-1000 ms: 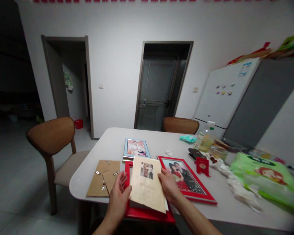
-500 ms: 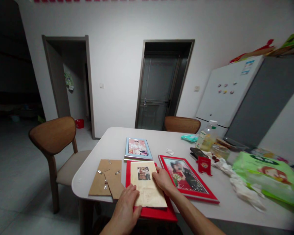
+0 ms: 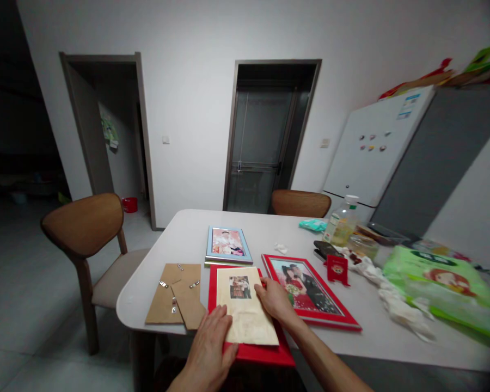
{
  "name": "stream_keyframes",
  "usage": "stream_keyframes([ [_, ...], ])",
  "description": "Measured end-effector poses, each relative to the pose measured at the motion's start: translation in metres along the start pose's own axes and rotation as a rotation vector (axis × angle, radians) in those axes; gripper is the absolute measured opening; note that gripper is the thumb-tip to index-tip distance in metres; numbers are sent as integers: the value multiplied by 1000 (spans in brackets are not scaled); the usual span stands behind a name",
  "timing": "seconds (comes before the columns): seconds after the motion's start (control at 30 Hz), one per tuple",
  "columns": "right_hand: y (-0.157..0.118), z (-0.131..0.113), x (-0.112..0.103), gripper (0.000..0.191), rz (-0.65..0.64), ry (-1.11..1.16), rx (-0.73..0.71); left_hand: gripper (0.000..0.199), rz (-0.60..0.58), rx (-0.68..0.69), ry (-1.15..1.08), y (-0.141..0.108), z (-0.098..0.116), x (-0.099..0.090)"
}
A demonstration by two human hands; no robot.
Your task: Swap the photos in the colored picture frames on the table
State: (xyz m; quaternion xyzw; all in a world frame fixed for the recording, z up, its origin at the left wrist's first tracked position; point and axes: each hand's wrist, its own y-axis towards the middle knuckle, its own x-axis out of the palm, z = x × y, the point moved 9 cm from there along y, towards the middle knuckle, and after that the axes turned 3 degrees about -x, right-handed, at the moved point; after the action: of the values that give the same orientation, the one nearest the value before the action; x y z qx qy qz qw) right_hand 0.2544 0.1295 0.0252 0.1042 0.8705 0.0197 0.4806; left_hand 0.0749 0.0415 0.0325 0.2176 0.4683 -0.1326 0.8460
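A cream paper sheet (image 3: 251,321) with a small photo (image 3: 240,287) near its top lies on a flat red board or frame (image 3: 213,283) at the table's front edge. My left hand (image 3: 212,344) rests along the sheet's lower left edge, fingers stretched and thumb apart. At the upper right edge, my right hand (image 3: 275,300) has its fingers curled and pressed on the sheet's side. To the left lie brown backing boards (image 3: 171,294) with metal clips. Right of the sheet is a red-framed photo (image 3: 310,288); beyond it is a blue-framed photo (image 3: 227,243).
On the table's right are a plastic bottle (image 3: 341,222), a dark phone-like item (image 3: 325,250), a small red card stand (image 3: 337,268), crumpled tissues (image 3: 404,307) and a green tissue pack (image 3: 441,283). A wooden chair (image 3: 84,224) stands left; another chair (image 3: 301,203) is behind.
The camera view has shifted slightly, so the room and table sit a little further left and higher. Both hands keep almost the same places on the cream sheet.
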Motion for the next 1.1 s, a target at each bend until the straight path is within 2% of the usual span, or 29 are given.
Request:
stream_keyframes([
  [0.17,2,3,1,30,-4,-3,23,39,3,-8,-25,-1,0,-1],
  [0.3,-1,-6,-1,31,14,-31,9,39,14,-6,-32,0,1,-2],
  [0.5,-7,-18,-1,34,-14,-264,45,39,-45,-25,-24,2,2,0],
  [0.67,-14,-27,0,37,-8,-352,26,41,-114,-42,8,2,6,0],
  [0.87,-17,-33,1,36,8,-415,-27,41,-120,-58,32,19,7,-4],
  [1.1,-20,-33,0,39,21,-409,-41,41,-94,-77,34,30,-3,4],
])
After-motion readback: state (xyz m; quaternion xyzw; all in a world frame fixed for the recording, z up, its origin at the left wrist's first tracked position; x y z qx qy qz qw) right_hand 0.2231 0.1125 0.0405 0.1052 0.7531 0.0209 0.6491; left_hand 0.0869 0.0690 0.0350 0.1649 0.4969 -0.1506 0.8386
